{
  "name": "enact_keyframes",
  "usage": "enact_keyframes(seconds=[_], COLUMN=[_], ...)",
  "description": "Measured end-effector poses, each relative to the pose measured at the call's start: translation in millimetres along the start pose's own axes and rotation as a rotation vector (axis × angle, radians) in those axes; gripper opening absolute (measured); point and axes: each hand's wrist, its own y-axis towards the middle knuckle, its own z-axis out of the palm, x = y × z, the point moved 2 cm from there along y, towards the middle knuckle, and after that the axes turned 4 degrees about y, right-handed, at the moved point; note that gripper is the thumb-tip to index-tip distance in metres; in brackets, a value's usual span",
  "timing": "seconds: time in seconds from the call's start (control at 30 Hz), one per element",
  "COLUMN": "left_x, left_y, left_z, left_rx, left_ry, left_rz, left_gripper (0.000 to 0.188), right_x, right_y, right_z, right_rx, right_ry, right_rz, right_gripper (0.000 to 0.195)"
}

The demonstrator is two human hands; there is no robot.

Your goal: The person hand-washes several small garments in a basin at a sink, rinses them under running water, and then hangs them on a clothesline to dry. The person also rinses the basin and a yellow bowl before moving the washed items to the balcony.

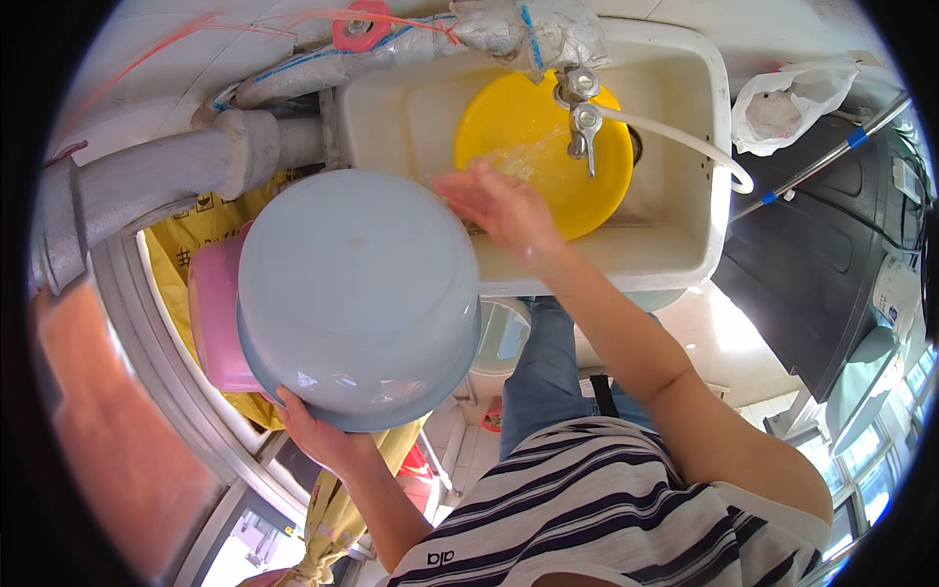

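A large light-blue plastic basin (358, 293), its bottom turned up, is left of the sink, with my left hand (315, 433) gripping its lower rim. My right hand (499, 205) is between this basin and a yellow plastic basin (506, 110), fingers extended, wet, and holding nothing. The yellow basin lies in the white ceramic sink (411, 103) under a metal faucet (585, 117). Splashing water shows inside the yellow basin, close to my right fingertips. Whether those fingertips touch the blue basin's side cannot be told.
Behind the blue basin is a pink plastic basin (216, 315). A grey pipe (161, 169) runs along the left, beside a window frame. From the faucet a white hose (682, 136) curves right, near a plastic bag (788, 110), a metal pole (821, 158) and a black cover (807, 235).
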Motion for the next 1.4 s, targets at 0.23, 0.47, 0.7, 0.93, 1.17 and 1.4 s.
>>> enact_keyframes(seconds=[0.23, 0.47, 0.7, 0.93, 1.17, 1.4], left_x=[2.4, -40.1, -19.7, -38.3, -46.3, -6.2], left_y=[-3.4, -14.1, -59.3, -105.6, -182.1, -283.9], left_z=[8.7, -3.1, 19.0, 16.2, 3.6, -4.6], left_rx=[0.318, 0.316, 0.050, -0.078, 0.007, 0.250], left_ry=[0.120, -0.117, -0.183, 0.171, 0.197, 0.653], left_rz=[0.238, 0.142, 0.100, 0.486, 0.557, 0.780], left_gripper=[0.031, 0.040, 0.046, 0.044, 0.059, 0.062], right_x=[24.2, 71.1, -7.5, 84.6, 100.2, 151.1], right_y=[-66.9, 16.9, -115.0, -157.2, -291.6, -545.3], right_z=[170.4, 12.2, 74.5, 59.1, -37.5, -162.2], right_rx=[0.346, 0.379, -0.276, 0.088, -0.200, -0.543], right_ry=[-1.429, -0.264, -0.337, -0.941, -1.269, -1.064], right_rz=[-0.792, 0.481, -0.371, -0.927, -0.453, -0.259], right_gripper=[0.043, 0.062, 0.066, 0.055, 0.054, 0.052])
